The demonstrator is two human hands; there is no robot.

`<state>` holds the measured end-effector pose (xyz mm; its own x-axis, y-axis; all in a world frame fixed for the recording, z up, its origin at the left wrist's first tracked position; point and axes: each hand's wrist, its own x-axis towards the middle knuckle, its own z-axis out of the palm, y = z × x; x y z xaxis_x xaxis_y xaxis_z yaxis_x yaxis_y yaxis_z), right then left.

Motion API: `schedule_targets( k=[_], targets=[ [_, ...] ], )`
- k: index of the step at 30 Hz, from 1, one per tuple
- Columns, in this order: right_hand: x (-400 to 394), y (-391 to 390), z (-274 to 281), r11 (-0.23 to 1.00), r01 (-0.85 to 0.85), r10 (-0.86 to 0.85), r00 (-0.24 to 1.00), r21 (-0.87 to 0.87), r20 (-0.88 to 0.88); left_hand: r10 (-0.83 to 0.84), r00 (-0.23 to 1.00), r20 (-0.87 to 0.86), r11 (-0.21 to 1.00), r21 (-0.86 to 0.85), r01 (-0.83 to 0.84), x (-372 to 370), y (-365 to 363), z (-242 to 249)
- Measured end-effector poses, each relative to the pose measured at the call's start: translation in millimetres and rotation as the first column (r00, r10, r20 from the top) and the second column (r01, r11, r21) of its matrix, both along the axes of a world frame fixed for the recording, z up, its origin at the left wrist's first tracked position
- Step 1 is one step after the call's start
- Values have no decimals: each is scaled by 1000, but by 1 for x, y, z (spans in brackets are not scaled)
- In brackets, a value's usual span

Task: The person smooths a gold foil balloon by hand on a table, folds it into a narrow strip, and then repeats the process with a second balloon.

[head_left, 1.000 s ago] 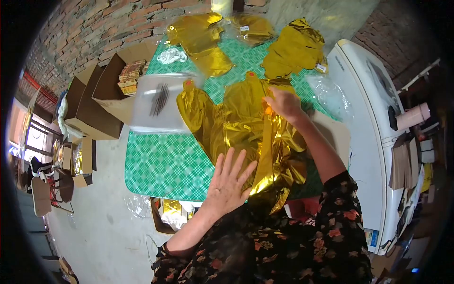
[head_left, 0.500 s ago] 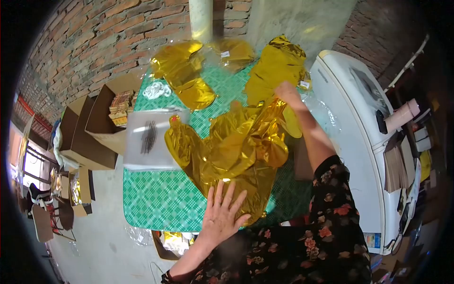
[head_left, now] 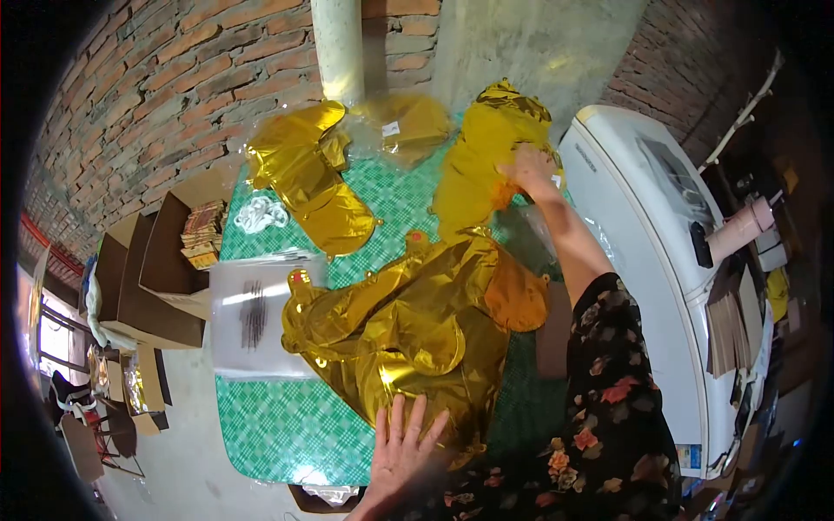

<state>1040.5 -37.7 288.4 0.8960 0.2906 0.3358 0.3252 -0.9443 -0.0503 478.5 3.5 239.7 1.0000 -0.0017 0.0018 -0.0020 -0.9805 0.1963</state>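
Both hands (head_left: 401, 451) on gold foil (head_left: 417, 326) near table edge (head_left: 261, 473)

**One head-worn view, steeply downward**

The scene is seen from a single head-mounted fisheye camera, aimed forward and down over the green checked tablecloth-covered table (head_left: 287, 434). The table is viewed closely; the red brick wall (head_left: 174, 95) is curved toward 11 o'clock. No second view is provided.
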Motion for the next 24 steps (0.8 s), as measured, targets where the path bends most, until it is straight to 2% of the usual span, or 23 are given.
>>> schedule_targets(
  k=[2, 3, 5, 8, 9, 11, 13, 15, 18, 19, 22, 23, 24],
  targets=[
    [14, -2, -21, 1000, 25, -25, 999, 17, 24, -1, 1000, 5, 1000, 20, 1, 0, -1, -5],
    [22, 0, -22, 1000, -6, 6, 999, 10, -48, 19, 1000, 13, 998, -59, -19, 1, -1, -3],
    [39, 2, -25, 998, -62, 61, 978, 0, -200, 19, 1000, -22, 998, -63, -21, 2, -1, 0],
    [72, 2, -31, 988, -149, 130, 942, -39, -308, 18, 999, -28, 999, -33, -19, 1, -1, -5],
    [75, 2, -24, 978, -191, 160, 941, -79, -300, 20, 1000, -17, 1000, -14, -20, 0, -1, -8],
    [114, 1, -31, 986, -164, 165, 980, 18, -109, 19, 1000, -2, 1000, -1, -19, -1, -1, -15],
    [129, 5, -27, 985, -156, 158, 987, 79, -17, 27, 1000, 11, 1000, -9, -27, -4, -2, -22],
    [123, 6, 13, 984, -148, 150, 988, 103, -16, 37, 999, 35, 999, -34, -36, -1, -1, -22],
    [138, 4, 8, 984, -120, 121, 993, 134, 4, 34, 977, 209, 993, 106, -57, 7, -2, -7],
    [138, 6, 6, 995, -73, 82, 982, 62, -172, 26, 984, 178, 992, 113, -47, 7, -1, -8],
    [82, 30, -1, 981, 194, -194, 977, -4, -84, 7, 992, 127, 990, 142, -25, 2, -1, -14],
    [97, 34, -14, 979, 200, -205, 972, -46, -116, 0, 991, 137, 987, 157, -22, 3, 0, -14],
    [94, 37, -15, 982, 189, -191, 980, -28, -61, -9, 989, 147, 985, 174, -17, 2, 0, -15]
  ],
)
